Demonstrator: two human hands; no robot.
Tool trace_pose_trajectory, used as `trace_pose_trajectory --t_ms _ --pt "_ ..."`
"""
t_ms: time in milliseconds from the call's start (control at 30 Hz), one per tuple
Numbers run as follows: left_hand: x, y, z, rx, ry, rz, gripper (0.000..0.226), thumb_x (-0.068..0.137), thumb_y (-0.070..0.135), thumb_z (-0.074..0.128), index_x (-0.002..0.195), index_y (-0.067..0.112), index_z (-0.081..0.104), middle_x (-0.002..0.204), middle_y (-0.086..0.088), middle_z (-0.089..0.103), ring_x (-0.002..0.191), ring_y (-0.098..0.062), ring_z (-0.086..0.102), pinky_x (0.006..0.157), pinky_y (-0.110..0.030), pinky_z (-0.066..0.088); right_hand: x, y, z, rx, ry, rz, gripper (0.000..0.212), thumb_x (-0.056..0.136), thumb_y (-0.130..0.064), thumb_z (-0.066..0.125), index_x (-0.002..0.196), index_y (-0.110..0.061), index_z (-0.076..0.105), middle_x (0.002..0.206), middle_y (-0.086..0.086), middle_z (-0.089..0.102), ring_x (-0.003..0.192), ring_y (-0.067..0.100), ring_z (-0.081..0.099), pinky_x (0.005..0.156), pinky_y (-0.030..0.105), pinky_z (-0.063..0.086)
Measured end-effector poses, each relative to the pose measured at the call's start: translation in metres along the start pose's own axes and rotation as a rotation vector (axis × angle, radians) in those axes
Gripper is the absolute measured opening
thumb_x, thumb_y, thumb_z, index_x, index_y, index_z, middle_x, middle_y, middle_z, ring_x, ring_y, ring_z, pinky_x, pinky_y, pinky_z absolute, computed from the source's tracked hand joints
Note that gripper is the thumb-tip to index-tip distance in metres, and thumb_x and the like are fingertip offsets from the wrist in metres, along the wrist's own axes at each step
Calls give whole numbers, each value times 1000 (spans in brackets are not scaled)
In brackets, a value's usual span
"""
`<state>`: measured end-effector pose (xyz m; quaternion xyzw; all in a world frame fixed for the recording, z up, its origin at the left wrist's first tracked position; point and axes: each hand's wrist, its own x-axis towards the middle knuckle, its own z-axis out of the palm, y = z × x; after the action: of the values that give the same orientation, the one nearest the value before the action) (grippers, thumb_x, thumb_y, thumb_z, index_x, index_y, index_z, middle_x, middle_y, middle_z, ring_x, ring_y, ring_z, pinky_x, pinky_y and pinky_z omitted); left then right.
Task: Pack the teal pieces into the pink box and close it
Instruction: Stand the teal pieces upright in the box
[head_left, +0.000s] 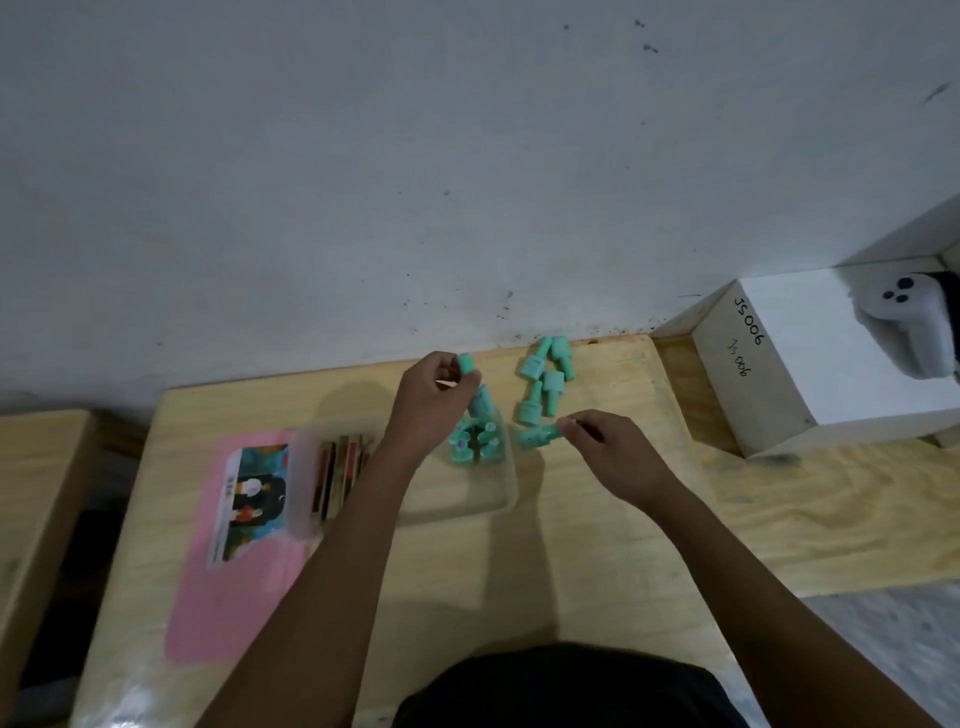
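Head view looks down on small teal plastic pieces (531, 366) shaped like short pegs with wider bases, several of them lying loose in a cluster on the light wooden table (597, 545), close to the wall. More of the same pegs stand packed together in the far right corner of a pale translucent tray (457, 491), which sits just left of the loose cluster. The left hand (431, 400) hovers over that corner with its fingertips pinched on one teal peg (466, 362), held above the packed group; another peg just beneath the hand stands at the tray's far edge, and whether the hand touches it cannot be told. The right hand (608, 447) reaches in from the right, thumb and forefinger pinching the end of a teal peg lying on its side (537, 437) on the table just beside the tray. At the tray's left end lie dark flat strips (337, 478) with red and tan edges. A flat pink box lid (234, 597) bearing a printed picture label lies on the table under and left of the tray. Well to the right stands a white cardboard box (831, 374) handwritten "JS006", with a white handheld controller (904, 322) on top. A stained pale wall (363, 156) rises behind the table.
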<state>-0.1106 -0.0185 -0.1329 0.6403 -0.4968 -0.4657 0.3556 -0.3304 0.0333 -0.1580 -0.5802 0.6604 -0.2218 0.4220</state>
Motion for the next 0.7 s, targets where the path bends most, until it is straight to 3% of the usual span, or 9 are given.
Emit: trace_pose_trajectory --t_ms 200,367,600,700 --pt "-42 -31 -25 58 76 32 17 83 21 69 80 32 57 85 4 65 68 -18 66 67 -36 55 -12 -19 42 -289 37 -108 25 94 -43 55 94 -22 69 79 -11 60 75 10 56 61 27 39" --pt "-59 -55 -23 169 73 23 15 78 17 75 81 20 61 75 12 63 58 3 61 56 -13 48 -9 -23 74 -617 118 -127 27 90 -51 52 92 -29 68 90 -9 69 91 14 63 67 29 47" --pt "-61 -77 -12 217 79 -46 15 74 18 78 78 17 64 70 8 65 64 -10 65 61 -24 52 -3 -9 90 -703 184 -182 28 88 -48 57 101 -28 73 100 -4 67 98 20 57 75 35 46" --pt "-61 -81 -5 224 79 -56 14 74 15 77 77 15 63 67 9 62 62 -8 63 58 -20 48 -1 -4 95 -716 207 -173 28 86 -49 61 101 -30 74 100 -3 65 98 21 56 75 35 45"
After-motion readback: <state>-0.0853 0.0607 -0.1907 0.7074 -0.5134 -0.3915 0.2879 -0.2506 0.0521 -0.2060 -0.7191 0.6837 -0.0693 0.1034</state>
